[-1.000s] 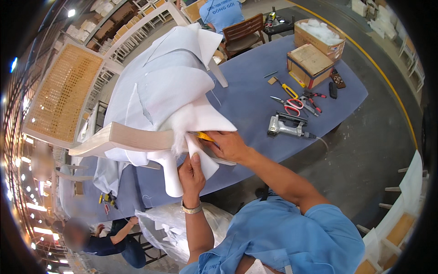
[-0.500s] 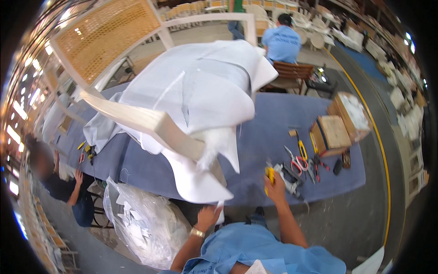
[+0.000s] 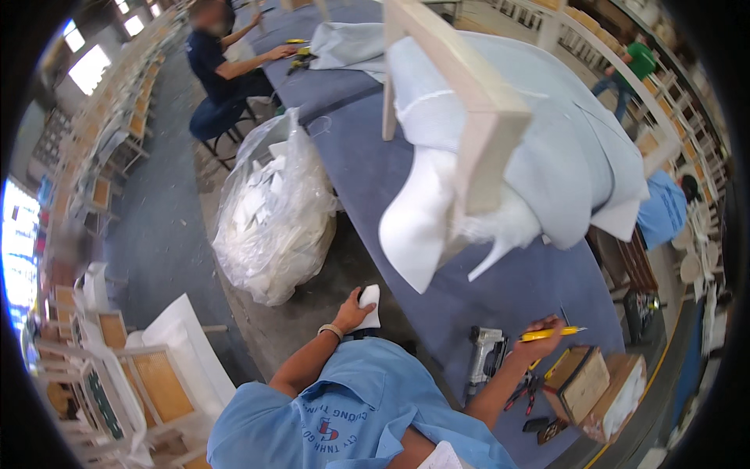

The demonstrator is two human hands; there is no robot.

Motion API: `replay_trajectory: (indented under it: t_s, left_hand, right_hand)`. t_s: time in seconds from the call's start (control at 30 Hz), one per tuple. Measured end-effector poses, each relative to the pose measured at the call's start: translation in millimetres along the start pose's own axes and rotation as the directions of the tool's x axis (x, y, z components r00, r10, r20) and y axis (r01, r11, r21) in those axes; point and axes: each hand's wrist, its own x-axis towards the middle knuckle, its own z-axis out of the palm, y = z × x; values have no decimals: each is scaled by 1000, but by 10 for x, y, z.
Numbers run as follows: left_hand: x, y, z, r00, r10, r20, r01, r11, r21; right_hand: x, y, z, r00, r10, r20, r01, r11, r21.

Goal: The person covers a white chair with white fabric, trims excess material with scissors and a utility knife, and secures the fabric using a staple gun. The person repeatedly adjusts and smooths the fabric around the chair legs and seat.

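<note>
My left hand (image 3: pixel 353 314) is closed on a piece of white padding (image 3: pixel 371 304) in front of my body, off the table's edge. My right hand (image 3: pixel 541 338) grips a yellow utility knife (image 3: pixel 553 334), its blade end pointing right, above the tools on the table. A pale wooden chair (image 3: pixel 488 117) lies tipped on the blue-grey table (image 3: pixel 355 144). Light grey fabric (image 3: pixel 562 133) covers its seat, and a loose white padding flap (image 3: pixel 418 227) hangs down on the near side. Neither hand touches the chair.
Beside the table's edge stands a clear plastic bag (image 3: pixel 273 211) of white scraps. A staple gun (image 3: pixel 486 356), red-handled pliers (image 3: pixel 525 393) and cardboard boxes (image 3: pixel 578 383) lie at the near right. A seated co-worker (image 3: pixel 223 59) works at the table's far left. Stacked chairs (image 3: pixel 148 383) stand at the left.
The view has swung left. My left hand has come away from the hanging padding with a white piece in it. My right hand, still gripping the knife, has moved over the tools toward the boxes.
</note>
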Motion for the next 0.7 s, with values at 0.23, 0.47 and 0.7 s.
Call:
replay_trajectory:
  t_s: [0.23,0.47,0.7]
  left_hand:
    - [954,-1039,-575,874,-432,-223,160,689,-707]
    - [3055,-1200,-2685,798,-347,-492,15,828,-560]
    - [4874,-1546,-4345,765,-73,-640,393,840,374]
  right_hand:
    - [-79,-865,1453,663,-497,559,316,863,394]
    - [-1259,-989,2809,471,-867,162,849,496,181]
    - [-1656,-674,3852,483,-810,334,869,490,-67]
